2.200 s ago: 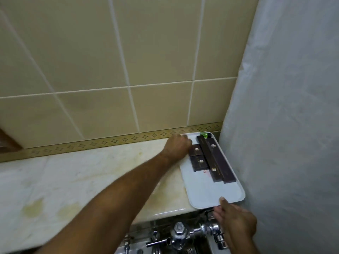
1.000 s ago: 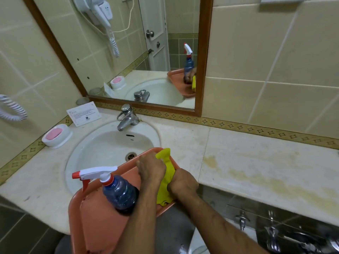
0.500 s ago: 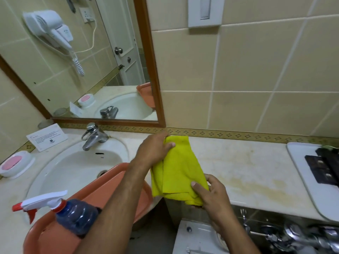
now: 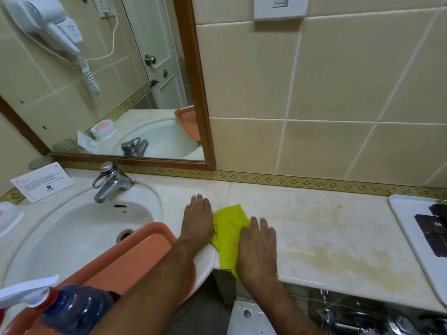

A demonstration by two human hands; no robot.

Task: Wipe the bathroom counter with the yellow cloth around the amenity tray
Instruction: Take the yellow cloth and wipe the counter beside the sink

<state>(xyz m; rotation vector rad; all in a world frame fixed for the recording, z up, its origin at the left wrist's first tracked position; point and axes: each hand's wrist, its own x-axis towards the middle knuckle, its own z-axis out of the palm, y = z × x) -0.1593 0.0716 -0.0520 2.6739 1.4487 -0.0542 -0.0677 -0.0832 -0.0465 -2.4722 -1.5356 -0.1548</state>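
Both hands [image 4: 257,247] flat on yellow cloth [image 4: 229,228]

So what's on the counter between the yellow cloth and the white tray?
Head view: nothing, only bare, yellow-stained counter between yellow cloth and white tray.

Beige tiled wall [image 4: 338,81], wood-framed mirror [image 4: 108,81]

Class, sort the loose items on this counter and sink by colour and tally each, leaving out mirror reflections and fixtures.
Yellow: 1, cloth
Orange: 1, basin
White: 3, tray, card, soap dish
Blue: 1, spray bottle
Total: 6
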